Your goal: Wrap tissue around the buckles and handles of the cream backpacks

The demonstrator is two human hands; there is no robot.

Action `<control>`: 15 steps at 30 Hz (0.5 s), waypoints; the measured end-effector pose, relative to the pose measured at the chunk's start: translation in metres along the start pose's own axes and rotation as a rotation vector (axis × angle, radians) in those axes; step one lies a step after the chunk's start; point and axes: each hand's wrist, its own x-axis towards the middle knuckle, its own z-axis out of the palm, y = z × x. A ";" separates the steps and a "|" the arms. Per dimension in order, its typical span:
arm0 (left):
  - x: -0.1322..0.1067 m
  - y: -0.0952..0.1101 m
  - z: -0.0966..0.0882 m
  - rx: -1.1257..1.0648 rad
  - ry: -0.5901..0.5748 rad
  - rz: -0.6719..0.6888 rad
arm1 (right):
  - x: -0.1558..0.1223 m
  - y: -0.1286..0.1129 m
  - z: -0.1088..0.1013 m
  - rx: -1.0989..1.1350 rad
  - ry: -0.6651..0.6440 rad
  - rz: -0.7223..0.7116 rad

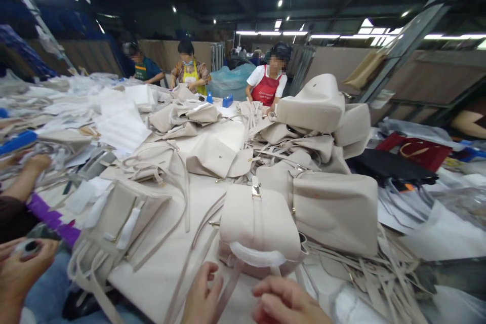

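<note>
A beige backpack [258, 217] sits on the table in front of me, its flap fastened with a gold clasp [256, 188]. White wrapping covers its top handle [258, 257]. My left hand [203, 296] is at the near side of the backpack, thumb and fingers apart, beside a beige strap [231, 291]. I cannot tell whether it touches that strap. Just right of it, my right hand [290, 302] has loosely bent, parted fingers with nothing seen between them. Another beige bag [337, 212] lies against the backpack on the right.
Beige bags [311, 104] are heaped at the back right, with loose straps [372, 278] below. Another backpack [121, 212] lies to the left. A co-worker's hands [28, 263] hold a small round item at the left edge. Several people work across the table [152, 283].
</note>
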 end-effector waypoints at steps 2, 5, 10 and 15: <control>-0.007 0.007 -0.004 0.070 -0.075 0.031 | -0.007 -0.015 -0.025 -0.039 0.216 -0.137; -0.021 0.023 -0.003 0.103 -0.232 0.070 | 0.002 -0.031 -0.059 -0.200 0.596 -0.304; -0.040 0.037 0.008 -0.002 -0.242 0.089 | 0.030 -0.026 -0.075 -0.452 0.614 -0.347; -0.041 0.067 0.030 -0.465 -0.284 0.060 | 0.029 -0.011 -0.050 -0.622 0.597 -0.404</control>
